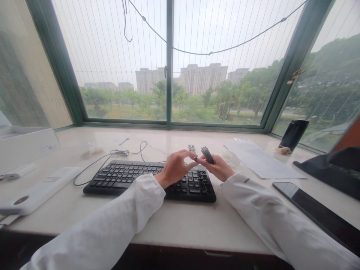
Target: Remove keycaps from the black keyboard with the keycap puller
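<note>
My left hand (177, 165) is closed in a pinch, thumb and forefinger at a small black piece (196, 159) that looks like a keycap. My right hand (219, 168) is wrapped round a dark pronged tool (207, 154), whose pronged end points up and away. The right fingertips also meet the small black piece, so both hands touch it. Beneath them lies a black keyboard (120, 176), its number pad partly hidden by the left hand. Some number pad positions at the right look different from the other keys. Just beyond the hands sit several small pale square pieces (191, 147).
The keyboard cable (120, 152) coils behind it. To the left are a white device (42, 189) and a white box (28, 142). On the right lie paper sheets (261, 159), a phone-like black slab (315, 210), a black bag (334, 168) and an upright dark object (294, 134).
</note>
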Tool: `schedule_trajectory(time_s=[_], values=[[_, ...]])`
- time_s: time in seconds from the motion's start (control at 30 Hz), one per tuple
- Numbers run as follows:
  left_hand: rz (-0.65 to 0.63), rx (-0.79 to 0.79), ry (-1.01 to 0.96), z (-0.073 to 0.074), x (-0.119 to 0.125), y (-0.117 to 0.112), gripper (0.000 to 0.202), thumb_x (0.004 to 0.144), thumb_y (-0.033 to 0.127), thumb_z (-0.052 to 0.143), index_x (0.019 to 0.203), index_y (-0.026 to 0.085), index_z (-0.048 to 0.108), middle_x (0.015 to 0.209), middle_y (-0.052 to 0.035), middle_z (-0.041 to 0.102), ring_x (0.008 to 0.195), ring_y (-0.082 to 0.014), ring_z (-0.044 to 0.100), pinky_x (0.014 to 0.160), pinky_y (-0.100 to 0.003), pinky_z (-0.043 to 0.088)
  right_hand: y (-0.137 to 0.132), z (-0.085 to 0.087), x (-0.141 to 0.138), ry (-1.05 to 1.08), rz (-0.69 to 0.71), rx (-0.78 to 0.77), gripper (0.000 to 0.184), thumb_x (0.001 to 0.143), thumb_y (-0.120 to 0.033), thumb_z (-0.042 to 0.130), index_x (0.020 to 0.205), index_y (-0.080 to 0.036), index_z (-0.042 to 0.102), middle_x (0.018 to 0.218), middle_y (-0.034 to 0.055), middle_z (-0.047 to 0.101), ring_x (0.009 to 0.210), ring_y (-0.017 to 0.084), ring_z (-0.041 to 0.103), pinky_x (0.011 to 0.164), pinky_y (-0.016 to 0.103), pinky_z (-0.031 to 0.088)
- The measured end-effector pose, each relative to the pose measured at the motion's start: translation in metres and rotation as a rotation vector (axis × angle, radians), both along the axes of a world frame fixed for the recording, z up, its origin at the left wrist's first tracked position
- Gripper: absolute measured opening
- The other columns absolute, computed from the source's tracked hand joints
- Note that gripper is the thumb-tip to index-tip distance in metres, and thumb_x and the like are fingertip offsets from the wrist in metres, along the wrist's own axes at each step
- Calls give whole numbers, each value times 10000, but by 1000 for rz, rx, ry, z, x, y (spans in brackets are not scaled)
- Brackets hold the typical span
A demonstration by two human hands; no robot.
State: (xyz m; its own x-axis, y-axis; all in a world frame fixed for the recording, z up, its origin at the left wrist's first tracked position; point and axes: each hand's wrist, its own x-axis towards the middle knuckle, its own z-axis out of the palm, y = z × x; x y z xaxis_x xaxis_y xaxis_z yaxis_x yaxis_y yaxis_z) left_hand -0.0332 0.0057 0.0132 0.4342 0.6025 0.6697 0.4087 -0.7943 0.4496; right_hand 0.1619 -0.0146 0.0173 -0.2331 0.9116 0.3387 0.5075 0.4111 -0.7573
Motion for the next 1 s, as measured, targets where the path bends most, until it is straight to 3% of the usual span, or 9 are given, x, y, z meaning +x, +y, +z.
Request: schedule_trajectory(time_s=[0.33, 0.57, 0.73, 0.83, 1.0], values=[[86, -1, 48, -1, -1, 0, 157, 791, 347, 675, 856, 205, 691, 868, 10, 723, 639, -110, 621, 637, -223, 474, 1, -2, 0, -75, -24, 15, 439, 807, -564, 537, 784, -141, 654, 598, -13, 505, 608, 139, 465, 613, 273, 371], [93, -49, 72, 0, -3, 3, 150, 777, 323, 664, 871, 212, 698, 870, 15, 723, 635, -110, 612, 611, -214, 461, 7, -10, 3, -143, 0, 97, 435, 848, -531, 495, 805, -143, 687, 706, 14, 624, 699, 168, 538, 644, 265, 387], [139, -60, 96, 3, -8, 8, 160, 771, 320, 651, 879, 216, 706, 882, 11, 724, 623, -112, 606, 604, -218, 460, 10, -11, 9, -300, -126, 184, 285, 848, -396, 523, 779, -174, 688, 642, -6, 628, 619, 130, 516, 595, 235, 346], [170, -67, 123, 6, -13, 14, 172, 778, 339, 639, 880, 222, 713, 881, 11, 726, 620, -117, 613, 610, -224, 468, 11, -9, 13, -451, -225, 198, 182, 830, -322, 538, 804, -218, 685, 722, -3, 676, 662, 137, 553, 614, 236, 339], [208, -84, 185, 12, -22, 25, 213, 784, 390, 634, 875, 223, 729, 874, 8, 735, 660, -140, 638, 665, -238, 491, 16, -6, 22, -604, -357, 187, 206, 856, -369, 510, 803, -248, 669, 797, 15, 701, 716, 164, 597, 607, 251, 321]])
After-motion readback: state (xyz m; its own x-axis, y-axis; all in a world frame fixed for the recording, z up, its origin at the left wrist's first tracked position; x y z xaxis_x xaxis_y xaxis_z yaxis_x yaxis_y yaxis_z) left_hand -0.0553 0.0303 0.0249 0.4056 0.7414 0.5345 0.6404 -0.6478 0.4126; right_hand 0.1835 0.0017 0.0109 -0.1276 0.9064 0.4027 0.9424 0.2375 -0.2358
